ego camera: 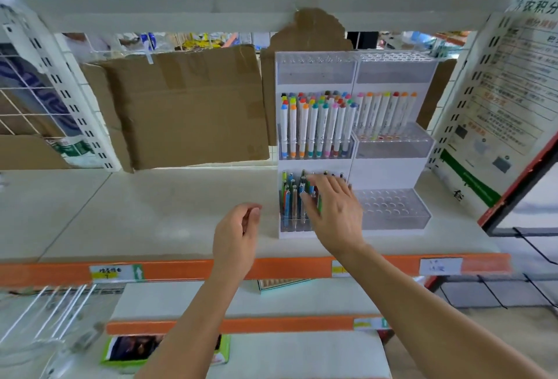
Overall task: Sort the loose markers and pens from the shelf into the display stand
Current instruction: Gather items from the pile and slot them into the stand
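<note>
We see our right hand (333, 212) right of centre, fingers spread loosely over the pens (294, 197) in the display stand (389, 167) lower tier, markers (317, 124) standing above, left hand (238, 233) at centre, fingers loosely curled, holding nothing.

The right hand (335, 212) hides several pens (294, 197) in the display stand (314, 164).

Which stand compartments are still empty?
Both top tiers and the bottom-right tier: bare holes. The other three hold markers or pens.
</note>
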Available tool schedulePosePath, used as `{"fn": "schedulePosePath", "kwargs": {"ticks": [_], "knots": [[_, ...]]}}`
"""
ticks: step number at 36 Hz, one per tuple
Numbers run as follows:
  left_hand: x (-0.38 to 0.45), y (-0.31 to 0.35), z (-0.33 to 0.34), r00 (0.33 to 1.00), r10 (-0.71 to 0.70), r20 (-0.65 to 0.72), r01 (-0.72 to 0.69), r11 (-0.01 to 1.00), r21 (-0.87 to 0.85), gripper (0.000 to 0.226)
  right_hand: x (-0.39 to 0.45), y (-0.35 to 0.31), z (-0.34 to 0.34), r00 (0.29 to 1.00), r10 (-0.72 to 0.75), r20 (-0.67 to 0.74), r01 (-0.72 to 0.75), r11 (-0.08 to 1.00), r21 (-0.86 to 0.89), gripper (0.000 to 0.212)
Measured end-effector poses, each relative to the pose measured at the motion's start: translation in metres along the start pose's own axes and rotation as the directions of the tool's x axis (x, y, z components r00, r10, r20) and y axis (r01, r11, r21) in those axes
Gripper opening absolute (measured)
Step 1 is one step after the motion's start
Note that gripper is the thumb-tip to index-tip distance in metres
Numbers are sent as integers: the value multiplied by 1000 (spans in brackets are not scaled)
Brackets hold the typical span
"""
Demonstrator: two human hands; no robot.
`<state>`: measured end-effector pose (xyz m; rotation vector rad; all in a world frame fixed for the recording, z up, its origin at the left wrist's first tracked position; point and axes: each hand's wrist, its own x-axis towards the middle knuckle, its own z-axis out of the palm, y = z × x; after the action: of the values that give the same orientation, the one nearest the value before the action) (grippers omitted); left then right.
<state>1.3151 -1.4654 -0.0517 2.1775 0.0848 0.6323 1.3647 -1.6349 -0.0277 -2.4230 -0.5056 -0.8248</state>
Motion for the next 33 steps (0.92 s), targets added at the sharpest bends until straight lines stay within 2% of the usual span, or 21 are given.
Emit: {"fn": "schedulePosePath", "kwargs": {"ticks": [4,7,12,18,22,29,33], "knots": [[-4,-12,-24,997,-55,-58,59,995,75,20,6,-25,8,989,-130,64,126,990,62,33],[-11,-24,-46,994,-84,-75,94,986,137,22,5,-44,22,960,-187,207,171,981,92,38],[-24,-47,-86,978,-198,-62,207,950,235,29,2,-77,46,850,-212,482,195,977,86,41],[-38,-81,-139,935,-347,-67,341,836,430,38,1,-126,69,703,-228,674,252,966,63,54],[-45,-99,-181,924,-373,-82,351,745,567,49,3,-160,93,640,-267,720,292,952,94,57],[-66,-132,-260,861,-505,-70,428,642,637,61,-2,-239,129,565,-324,759,357,925,129,61],[-79,-140,-304,822,-569,-26,421,576,701,66,-7,-288,143,535,-351,768,368,916,162,61]]}}
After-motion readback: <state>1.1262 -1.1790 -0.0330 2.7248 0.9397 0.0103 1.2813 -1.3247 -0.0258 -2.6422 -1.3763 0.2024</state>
